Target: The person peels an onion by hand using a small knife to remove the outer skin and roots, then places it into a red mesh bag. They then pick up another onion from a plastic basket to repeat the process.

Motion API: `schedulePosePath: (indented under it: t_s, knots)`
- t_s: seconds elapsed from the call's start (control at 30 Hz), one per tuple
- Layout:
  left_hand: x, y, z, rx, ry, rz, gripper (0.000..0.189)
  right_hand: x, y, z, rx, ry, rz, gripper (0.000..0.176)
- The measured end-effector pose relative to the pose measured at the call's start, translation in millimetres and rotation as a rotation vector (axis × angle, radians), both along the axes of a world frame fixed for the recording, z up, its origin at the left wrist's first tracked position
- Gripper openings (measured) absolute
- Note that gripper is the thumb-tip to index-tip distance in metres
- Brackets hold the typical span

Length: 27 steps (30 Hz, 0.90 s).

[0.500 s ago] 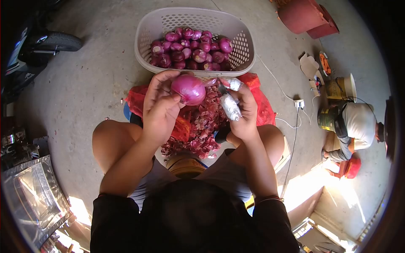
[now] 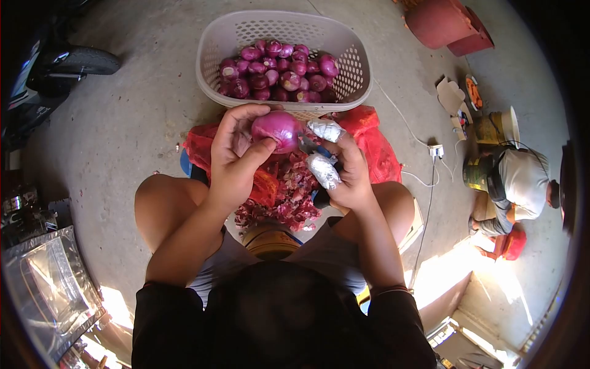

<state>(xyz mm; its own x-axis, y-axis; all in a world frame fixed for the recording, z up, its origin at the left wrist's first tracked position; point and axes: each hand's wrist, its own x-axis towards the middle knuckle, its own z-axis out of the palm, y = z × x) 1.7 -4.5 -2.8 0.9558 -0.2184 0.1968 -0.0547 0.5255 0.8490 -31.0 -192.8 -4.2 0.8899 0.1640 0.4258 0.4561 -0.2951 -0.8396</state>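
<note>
A shiny purple onion [image 2: 276, 131] is held between the thumb and fingers of my left hand [image 2: 236, 150]. Silvery wrapping covers the thumb and a finger of my right hand [image 2: 345, 166], which is closed on a small knife [image 2: 307, 144]; its blade is at the onion's right side and its handle is mostly hidden. Beneath both hands lies a heap of red onion skins [image 2: 295, 197], with a red mesh bag [image 2: 378, 150] around it. Just beyond my hands, a grey perforated basket [image 2: 209, 61] holds several purple onions [image 2: 290, 81].
At the right a person [image 2: 522, 184] bends near buckets [image 2: 491, 129]. A white power adapter [image 2: 436, 150] with cables lies on the floor. A wheel [image 2: 86, 60] stands at the upper left, and red tubs [image 2: 439, 24] are at the upper right.
A strip of skin that stretched from the onion to my right hand is no longer visible there. My right hand has shifted slightly left, and the knife blade now shows beside the onion.
</note>
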Motion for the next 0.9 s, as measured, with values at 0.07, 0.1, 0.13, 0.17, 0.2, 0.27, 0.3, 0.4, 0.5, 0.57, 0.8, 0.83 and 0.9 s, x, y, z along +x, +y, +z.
schedulePosePath:
  t_s: [0.07,0.1,0.13,0.17,0.2,0.27,0.3,0.4,0.5,0.57,0.8,0.83,0.9]
  knots:
    - [-0.7,-1.4,2.7,0.028,-0.048,-0.007,0.041,0.6,-0.1,-4.3,0.023,-0.012,-0.006,0.044]
    - [-0.6,-1.8,2.7,0.040,-0.061,-0.005,0.041,1.0,0.1,-5.9,0.034,-0.018,-0.008,0.042]
    - [-0.3,-2.0,2.7,0.052,-0.076,-0.002,0.040,1.4,-0.6,-5.4,0.007,-0.005,0.001,0.043]
    - [-0.1,-2.4,2.7,0.063,-0.089,0.000,0.040,1.6,-1.8,-4.1,-0.021,0.008,0.010,0.043]
    - [-0.2,-2.9,3.1,0.062,-0.090,0.000,0.040,1.6,-2.6,-3.4,-0.048,0.021,0.019,0.043]
    - [-0.6,-3.4,3.8,0.062,-0.091,0.002,0.040,1.8,-2.0,-4.2,-0.027,-0.009,0.015,0.043]
    - [-0.6,-3.1,3.4,0.067,-0.084,-0.001,0.040,2.2,-1.7,-4.8,-0.017,-0.025,0.014,0.043]
    - [-0.8,-2.3,3.1,0.070,-0.064,-0.009,0.040,3.8,-5.1,-10.1,-0.024,-0.039,0.037,0.044]
    - [-1.0,-2.3,4.1,0.046,-0.054,-0.018,0.040,5.6,-4.5,-9.0,-0.059,-0.061,0.027,0.044]
    - [-0.3,-2.5,3.6,0.026,-0.052,-0.022,0.039,0.8,-2.2,-4.0,0.052,0.087,0.006,0.045]
    - [0.4,-0.9,2.6,-0.002,-0.036,-0.019,0.039,-4.9,-4.7,-4.4,0.235,0.198,0.080,0.048]
    - [0.0,-1.9,4.6,0.006,-0.044,-0.017,0.040,-5.7,-5.3,-6.2,0.232,0.209,0.100,0.049]
    - [-0.6,-1.8,5.5,0.028,-0.057,-0.016,0.040,-2.4,-4.3,-15.9,0.157,0.093,0.107,0.050]
